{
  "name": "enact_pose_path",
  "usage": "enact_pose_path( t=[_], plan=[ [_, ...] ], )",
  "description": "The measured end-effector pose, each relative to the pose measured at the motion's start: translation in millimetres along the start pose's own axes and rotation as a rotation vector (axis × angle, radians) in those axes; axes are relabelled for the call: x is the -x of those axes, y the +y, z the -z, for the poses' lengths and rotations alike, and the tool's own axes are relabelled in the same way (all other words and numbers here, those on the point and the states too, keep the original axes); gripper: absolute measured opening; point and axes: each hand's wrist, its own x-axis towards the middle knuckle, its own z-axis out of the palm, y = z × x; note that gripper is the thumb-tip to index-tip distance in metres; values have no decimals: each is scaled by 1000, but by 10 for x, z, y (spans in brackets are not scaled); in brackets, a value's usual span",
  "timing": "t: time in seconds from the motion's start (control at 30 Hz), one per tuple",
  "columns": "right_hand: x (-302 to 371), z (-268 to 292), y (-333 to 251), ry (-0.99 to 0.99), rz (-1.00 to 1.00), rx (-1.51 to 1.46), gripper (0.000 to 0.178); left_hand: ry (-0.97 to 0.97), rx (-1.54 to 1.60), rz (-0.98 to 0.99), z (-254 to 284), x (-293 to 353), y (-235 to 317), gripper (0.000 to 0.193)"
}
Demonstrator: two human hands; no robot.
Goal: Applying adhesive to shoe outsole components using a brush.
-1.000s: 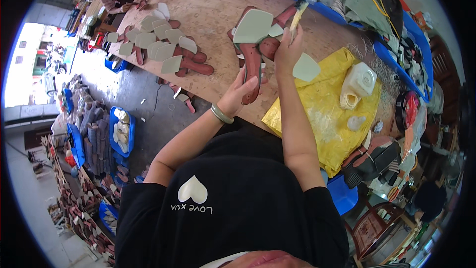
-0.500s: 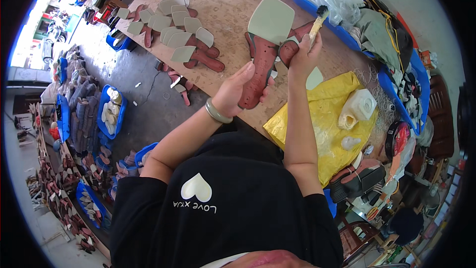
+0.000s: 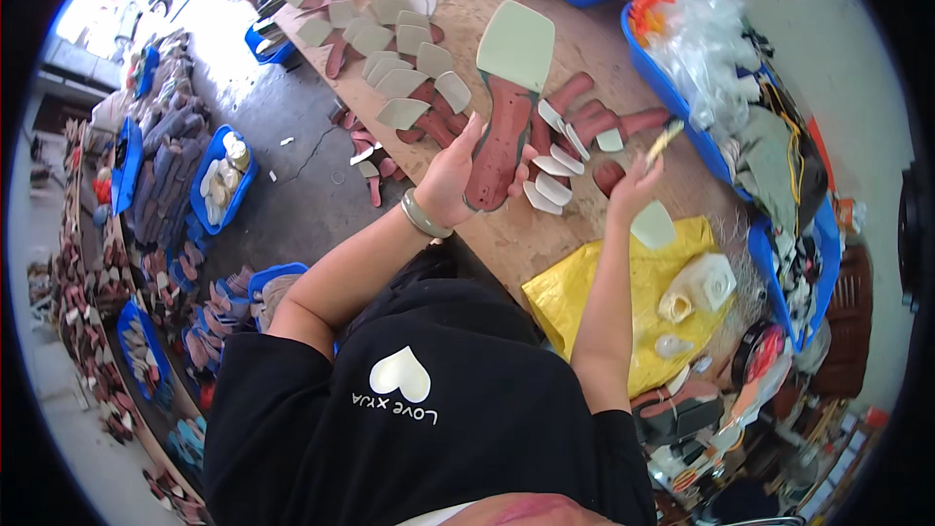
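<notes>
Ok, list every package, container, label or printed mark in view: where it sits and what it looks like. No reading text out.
White plastic jug: on the yellow sheet, squarish, cap end toward the bench edge.
Clear plastic bags: bunched in the blue tray, far right of the bench.
Blue bins: on the floor at left, rectangular, holding pale pieces.
Shirt print: white heart with white lettering, on the black top.
No signs or screens show.

yellow sheet, white jug, blue bins
</notes>
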Motion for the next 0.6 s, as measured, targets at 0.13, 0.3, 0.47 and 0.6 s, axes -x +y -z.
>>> enact_pose_path(
  t=[0.13, 0.3, 0.47, 0.6],
  plan=[
    [75, 103, 1067, -92, 59, 295, 45, 96, 11, 66, -15, 123, -21, 51],
    [12, 292, 921, -148, -129, -44, 45, 73, -119, 185, -3, 205, -75, 49],
    [384, 782, -396, -399, 30, -377, 30, 68, -181, 297, -33, 119, -118, 48],
    [430, 1023, -895, -213, 452, -168, 24, 53, -271, 405, -150, -5, -212, 48]
  ],
)
